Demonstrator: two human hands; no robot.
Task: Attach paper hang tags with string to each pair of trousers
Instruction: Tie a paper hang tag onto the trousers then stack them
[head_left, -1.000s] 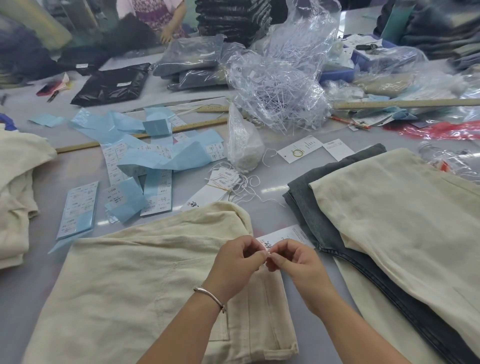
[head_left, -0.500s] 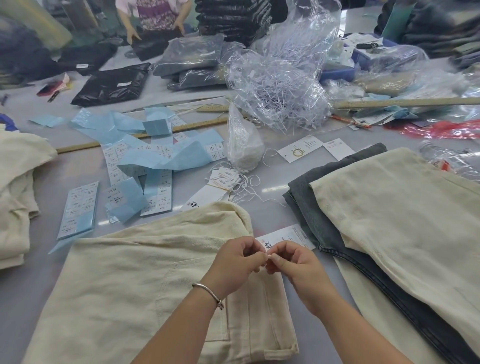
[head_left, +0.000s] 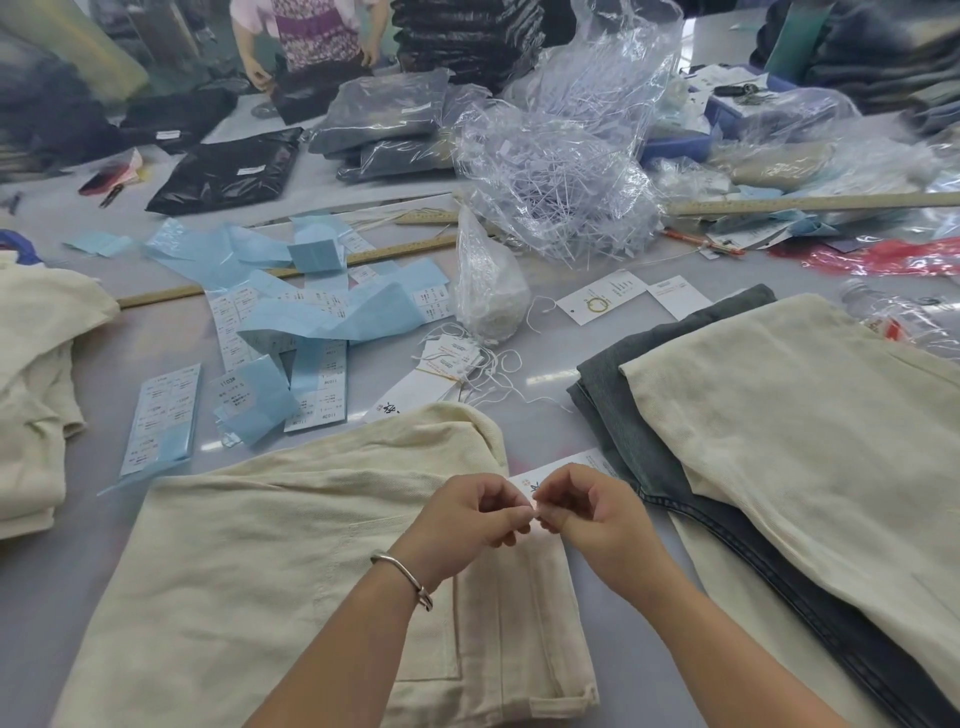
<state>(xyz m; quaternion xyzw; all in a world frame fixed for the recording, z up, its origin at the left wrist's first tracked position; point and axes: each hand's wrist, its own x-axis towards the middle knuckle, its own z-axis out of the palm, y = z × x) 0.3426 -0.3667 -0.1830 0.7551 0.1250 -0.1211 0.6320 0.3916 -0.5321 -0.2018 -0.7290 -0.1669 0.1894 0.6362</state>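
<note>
1. The left hand (head_left: 467, 512) and right hand (head_left: 587, 506) meet fingertip to fingertip over the waist end of the cream trousers (head_left: 311, 571), which lie folded on the table (head_left: 623, 649). The fingers of both hands are curled tight and pinch something very fine between them, probably the string; the string itself is too thin to make out.
2. The tag (head_left: 561, 467) lies just behind the hands at the trousers' edge, partly hidden by them.
3. By my judgement the string is light, limp and slippery, so it is best pinched close to its ends. The tag is stiff card that creases easily; hold it near its hole. The trousers are soft and heavy, and stay put without holding.
4. Spare tags (head_left: 447, 358) with loose string lie beyond the trousers, within reach.
5. To the right is a stack of folded trousers (head_left: 779, 441), cream over grey, close to the right forearm; it could crowd the elbow.
6. Farther off lie blue label sheets (head_left: 291, 322), a bag of plastic fasteners (head_left: 550, 171), a small bag (head_left: 488, 291) and a long ruler (head_left: 291, 271). None blocks the hands.
</note>
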